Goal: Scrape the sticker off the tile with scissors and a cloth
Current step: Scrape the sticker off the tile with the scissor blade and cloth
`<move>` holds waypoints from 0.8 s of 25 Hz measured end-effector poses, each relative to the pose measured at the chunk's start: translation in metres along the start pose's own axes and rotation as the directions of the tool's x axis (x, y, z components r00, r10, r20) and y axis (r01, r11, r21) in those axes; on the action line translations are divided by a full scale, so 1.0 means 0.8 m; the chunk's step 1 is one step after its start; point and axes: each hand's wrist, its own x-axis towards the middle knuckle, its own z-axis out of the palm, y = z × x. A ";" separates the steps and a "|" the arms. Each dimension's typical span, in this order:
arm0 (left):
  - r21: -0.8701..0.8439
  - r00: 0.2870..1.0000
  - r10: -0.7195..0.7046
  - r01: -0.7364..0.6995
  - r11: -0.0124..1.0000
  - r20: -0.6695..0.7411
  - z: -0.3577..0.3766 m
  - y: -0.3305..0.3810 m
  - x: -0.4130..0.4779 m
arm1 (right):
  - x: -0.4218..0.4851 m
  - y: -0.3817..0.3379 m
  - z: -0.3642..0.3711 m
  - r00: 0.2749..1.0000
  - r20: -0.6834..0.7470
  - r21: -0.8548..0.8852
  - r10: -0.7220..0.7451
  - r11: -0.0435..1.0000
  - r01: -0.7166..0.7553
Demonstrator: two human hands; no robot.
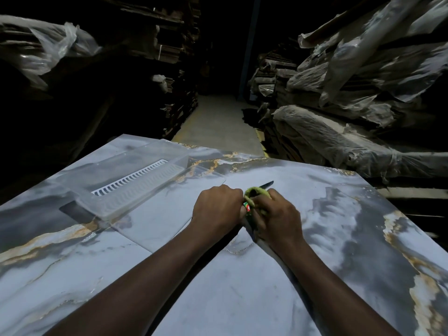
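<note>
Fingers (275,194) of the right hand (276,214) gripped the cloth (257,191) over the scissors (266,184); left hand (218,209) curled, contents hidden. I judged a slip could scratch the tile (242,287).

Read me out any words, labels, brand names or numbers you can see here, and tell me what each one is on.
No text can be read anywhere.
The red, green and white patch between the left hand and right hand: maybe a printed label, too small and blurred to read.
The tile, clear tray and wrapped stacks: no lettering visible.
</note>
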 end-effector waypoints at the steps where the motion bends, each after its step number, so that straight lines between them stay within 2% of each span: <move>1: -0.005 1.000 0.006 -0.006 1.000 -0.001 0.000 -0.001 0.000 | 0.002 -0.001 -0.001 0.999 0.029 -0.048 -0.021 0.999 0.022; 2: -0.005 1.000 0.011 -0.011 1.000 -0.004 0.000 -0.001 0.000 | 0.006 -0.001 -0.001 0.998 0.046 -0.103 0.042 0.994 -0.037; 3: -0.002 1.000 0.012 -0.012 1.000 -0.005 0.000 -0.002 0.001 | 0.012 0.001 0.001 0.985 0.045 -0.140 0.168 0.977 -0.160; 5: 0.009 1.000 0.013 -0.013 1.000 0.006 0.000 0.000 0.001 | 0.019 0.007 0.006 0.916 0.022 -0.081 0.400 0.914 -0.397; 6: 0.012 1.000 0.010 -0.011 1.000 0.007 0.001 0.001 0.001 | 0.019 0.007 0.006 0.914 -0.003 -0.015 0.405 0.914 -0.405; 7: 0.011 1.000 0.008 -0.008 1.000 0.004 0.001 0.002 0.001 | 0.015 0.005 0.005 0.944 -0.029 0.021 0.328 0.945 -0.328; 9: 0.005 1.000 0.012 -0.012 1.000 -0.005 0.000 0.002 0.001 | 0.002 -0.002 0.002 0.997 -0.024 -0.019 0.079 0.997 -0.079; 10: 0.004 1.000 0.015 -0.015 1.000 -0.005 -0.002 0.002 0.000 | -0.001 -0.005 0.001 1.000 0.006 -0.067 -0.006 0.998 0.006; 11: 0.005 1.000 0.022 -0.022 1.000 -0.001 -0.003 0.001 0.000 | 0.001 -0.007 0.000 0.999 0.045 -0.117 -0.027 0.993 0.032; 13: 0.018 0.999 0.033 -0.033 0.999 0.008 -0.003 0.001 -0.001 | 0.011 -0.008 0.004 0.991 0.079 -0.200 0.107 0.976 -0.089; 14: 0.029 0.999 0.037 -0.037 0.999 0.010 -0.004 0.001 -0.001 | 0.018 -0.001 0.008 0.966 0.072 -0.161 0.248 0.959 -0.234; 15: 0.034 0.999 0.038 -0.038 0.999 0.014 -0.003 0.001 -0.001 | 0.023 0.006 0.010 0.918 0.052 -0.052 0.392 0.920 -0.390; 16: 0.030 0.999 0.033 -0.034 0.999 0.015 -0.003 0.002 -0.001 | 0.024 0.009 0.010 0.877 0.034 0.084 0.480 0.873 -0.481; 17: 0.021 1.000 0.026 -0.026 0.999 0.013 -0.003 0.002 -0.001 | 0.023 0.010 0.008 0.873 0.003 0.195 0.489 0.855 -0.480; 18: 0.013 1.000 0.020 -0.020 1.000 0.015 -0.003 0.002 0.000 | 0.018 0.009 0.007 0.912 -0.022 0.216 0.409 0.893 -0.395; 20: 0.002 0.999 0.022 -0.023 1.000 0.023 -0.004 0.001 0.001 | 0.003 0.000 0.008 0.994 0.025 0.090 0.108 0.990 -0.109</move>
